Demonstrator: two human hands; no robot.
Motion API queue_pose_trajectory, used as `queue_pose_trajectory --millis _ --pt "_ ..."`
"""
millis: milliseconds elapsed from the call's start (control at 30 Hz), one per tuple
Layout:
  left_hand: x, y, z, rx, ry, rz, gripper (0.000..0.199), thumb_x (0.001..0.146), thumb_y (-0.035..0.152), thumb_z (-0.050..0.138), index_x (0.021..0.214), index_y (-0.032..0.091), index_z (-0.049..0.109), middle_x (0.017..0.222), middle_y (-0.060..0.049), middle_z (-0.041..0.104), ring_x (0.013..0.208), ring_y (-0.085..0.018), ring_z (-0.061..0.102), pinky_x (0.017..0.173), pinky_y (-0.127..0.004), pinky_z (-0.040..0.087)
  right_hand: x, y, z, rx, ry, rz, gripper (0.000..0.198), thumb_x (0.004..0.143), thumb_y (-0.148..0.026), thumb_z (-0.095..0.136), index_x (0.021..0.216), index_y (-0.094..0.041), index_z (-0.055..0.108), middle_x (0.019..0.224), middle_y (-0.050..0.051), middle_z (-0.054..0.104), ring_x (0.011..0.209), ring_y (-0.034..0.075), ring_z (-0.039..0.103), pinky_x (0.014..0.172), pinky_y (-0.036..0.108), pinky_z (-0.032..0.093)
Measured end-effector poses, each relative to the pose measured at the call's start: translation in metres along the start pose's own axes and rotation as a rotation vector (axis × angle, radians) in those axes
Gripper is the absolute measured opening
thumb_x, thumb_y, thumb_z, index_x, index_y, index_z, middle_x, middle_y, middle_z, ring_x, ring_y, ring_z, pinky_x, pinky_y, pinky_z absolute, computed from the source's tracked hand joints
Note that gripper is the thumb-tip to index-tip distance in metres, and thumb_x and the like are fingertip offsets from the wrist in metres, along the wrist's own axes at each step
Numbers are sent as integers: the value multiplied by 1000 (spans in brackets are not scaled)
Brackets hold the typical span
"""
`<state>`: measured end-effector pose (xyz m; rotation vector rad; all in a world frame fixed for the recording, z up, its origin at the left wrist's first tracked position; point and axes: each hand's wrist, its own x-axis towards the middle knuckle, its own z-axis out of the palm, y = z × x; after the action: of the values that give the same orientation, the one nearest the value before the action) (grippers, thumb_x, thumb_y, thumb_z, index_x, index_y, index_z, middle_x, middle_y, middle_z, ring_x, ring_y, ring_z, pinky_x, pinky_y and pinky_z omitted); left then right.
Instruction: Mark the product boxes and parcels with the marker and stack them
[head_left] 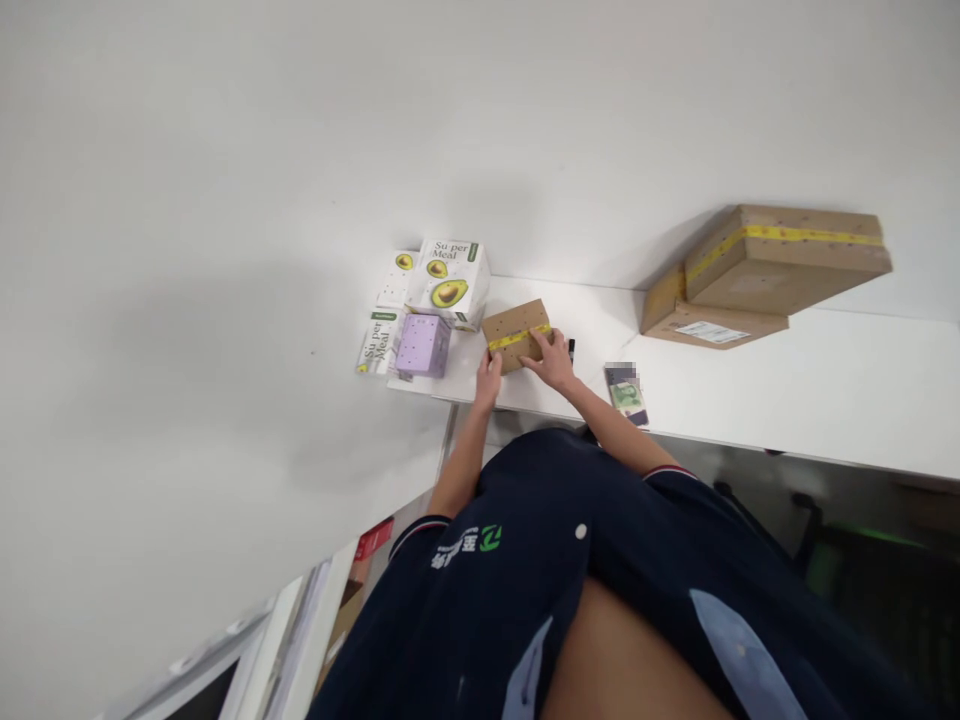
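Note:
A small brown cardboard box (517,322) with a strip of yellow tape across its top lies at a slant on the white table. My left hand (489,378) holds its near left corner, the thumb against the box and the other fingers partly hidden. My right hand (553,360) grips the right end, with fingers on the tape and the thumb at the near side. A black object (571,350), too small to make out, shows just beyond my right hand. To the left of the box stands a purple box (423,345).
White boxes with avocado pictures (454,275) stand at the table's left end against the wall. Two larger taped cardboard boxes (787,270) are stacked at the right. A dark item with a green banknote picture (627,395) lies near the front edge of the white table (750,400).

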<state>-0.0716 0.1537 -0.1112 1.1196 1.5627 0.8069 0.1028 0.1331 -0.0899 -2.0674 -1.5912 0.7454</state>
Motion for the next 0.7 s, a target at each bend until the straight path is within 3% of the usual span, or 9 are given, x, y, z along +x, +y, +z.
queue_pose_trajectory --millis 100,233,367,567,700 --pt "-23 -15 14 -99 3 19 63 92 28 59 152 19 43 151 -13 53 128 -24 61 109 -36 48 -23 7 4 101 65 -45 64 87 -51 62 143 -21 53 149 18 36 142 36 38 114 54 39" --pt "-47 -31 -7 -54 -54 80 64 87 26 63 148 18 46 149 -16 54 124 -25 62 106 -39 50 -53 23 3 420 144 34 56 91 -59 51 128 -18 53 130 19 57 120 29 60 101 47 51" --pt "-71 -42 -26 65 -65 134 61 83 24 66 141 18 51 146 -16 56 130 -26 57 112 -42 44 -74 33 -7 555 149 193 58 89 -68 46 120 -19 53 114 16 70 104 28 68 94 45 54" --pt "-83 -57 -30 74 -84 26 53 78 15 61 130 18 59 134 -14 65 121 -25 64 107 -43 48 -84 46 -25 482 -28 317 62 94 -70 29 110 -20 62 96 12 75 99 29 71 97 45 51" --pt "-74 -62 -37 28 -84 -56 47 75 15 55 120 21 69 123 -9 73 121 -25 64 109 -44 48 -88 54 -12 509 -195 328 60 97 -66 32 110 -17 64 107 13 74 92 24 72 87 38 56"
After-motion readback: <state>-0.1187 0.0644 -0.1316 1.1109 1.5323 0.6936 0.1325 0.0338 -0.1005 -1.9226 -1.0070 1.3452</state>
